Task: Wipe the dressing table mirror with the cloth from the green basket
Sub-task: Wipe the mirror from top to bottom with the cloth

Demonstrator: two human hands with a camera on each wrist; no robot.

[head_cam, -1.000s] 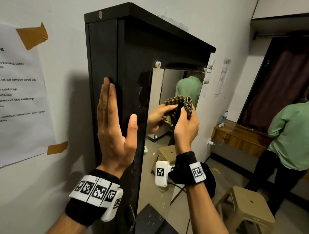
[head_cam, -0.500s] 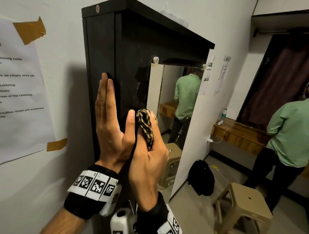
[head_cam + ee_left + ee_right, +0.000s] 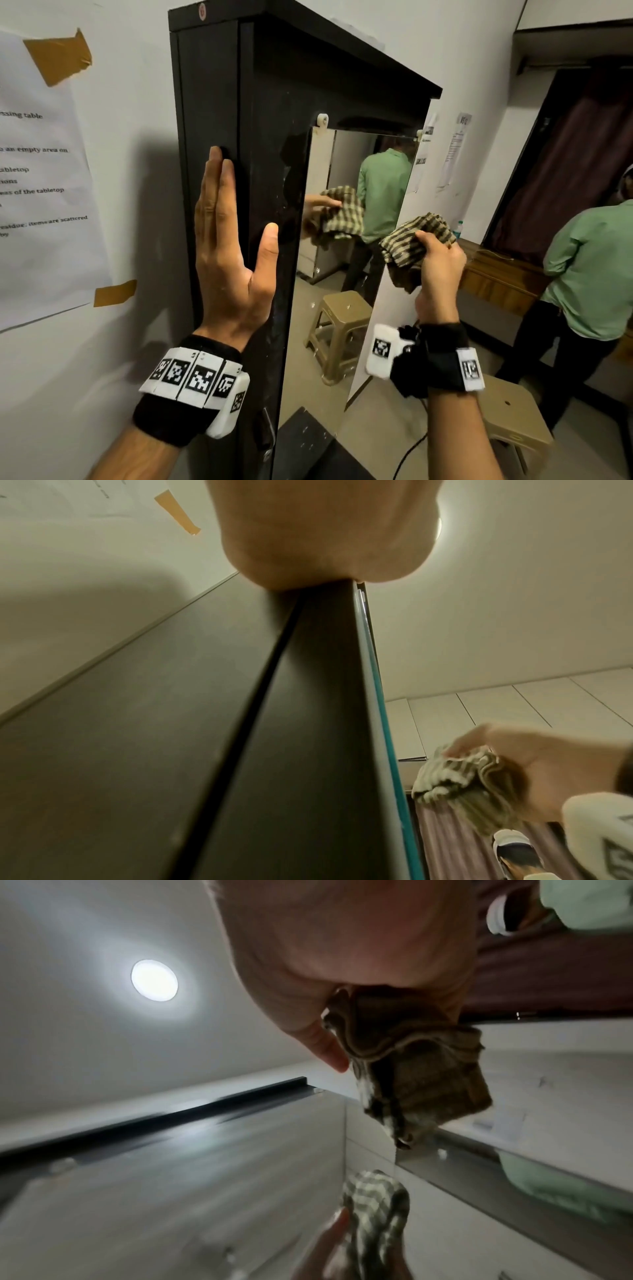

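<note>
Dark cabinet (image 3: 239, 171) of the dressing table stands against the far wall, mirror (image 3: 346, 308) fixed to its right-hand face. Left hand (image 3: 229, 246) lies flat on the cabinet's near left side, fingers straight and together, thumb spread toward the mirror edge; my read is it braces the unit so wiping pressure doesn't rock it. Right hand (image 3: 438, 267) is off the right edge of the glass, fingers curled round the bunched checked cloth (image 3: 414, 243). From the left wrist view the cloth (image 3: 455, 780) sits clear of the mirror's edge, not touching; its reflection shows in the glass. Bunching gives a thick pad to press with. Looks like the end of a stroke to the right, wiping partly done. Green basket not in view. Paper notice (image 3: 37, 192) is taped to the wall on the left; tan stool (image 3: 513, 421) near right.
</note>
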